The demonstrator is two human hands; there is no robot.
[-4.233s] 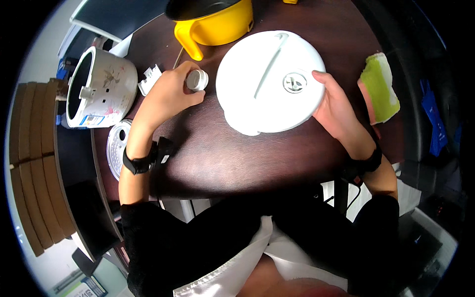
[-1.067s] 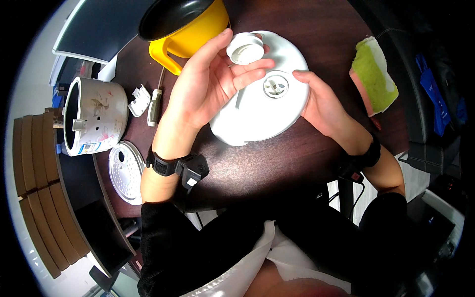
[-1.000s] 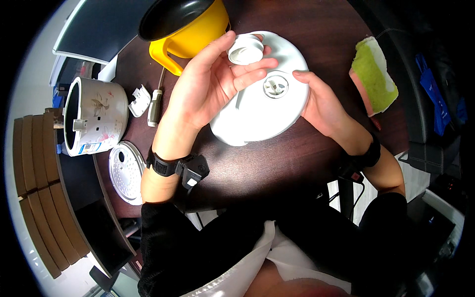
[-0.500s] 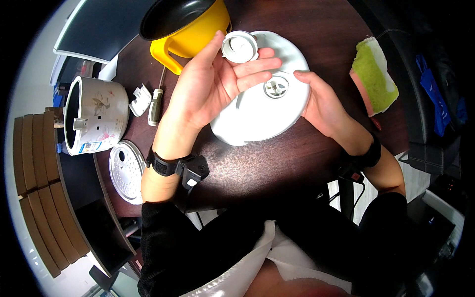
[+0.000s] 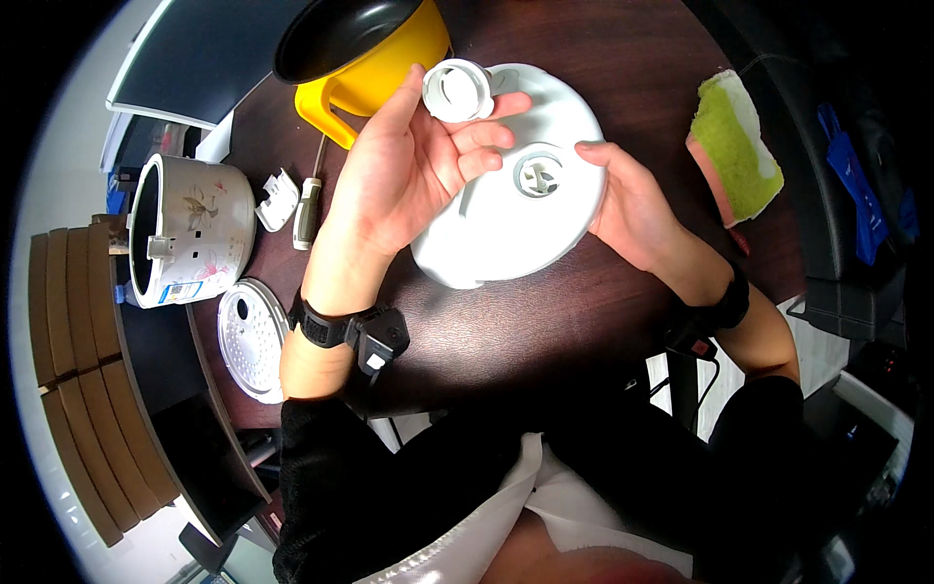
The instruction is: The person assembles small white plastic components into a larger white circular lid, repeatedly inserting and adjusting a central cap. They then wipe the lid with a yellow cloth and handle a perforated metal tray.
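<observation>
My left hand is raised palm up over the dark table and holds a small round white cap at its fingertips. Just right of it lies a large round white cooker lid, with a slotted hub at its middle. My right hand grips the lid's right rim and steadies it. The cap is apart from the hub, up and to the left of it.
A yellow pot with a black inside stands at the back. At the left are a white cooker body, a perforated metal plate, a screwdriver and a small white part. A green sponge lies at the right.
My left hand picked the white cap up from the table at the left and carried it over the lid. In the last second it turned the cap slightly at the fingertips.
</observation>
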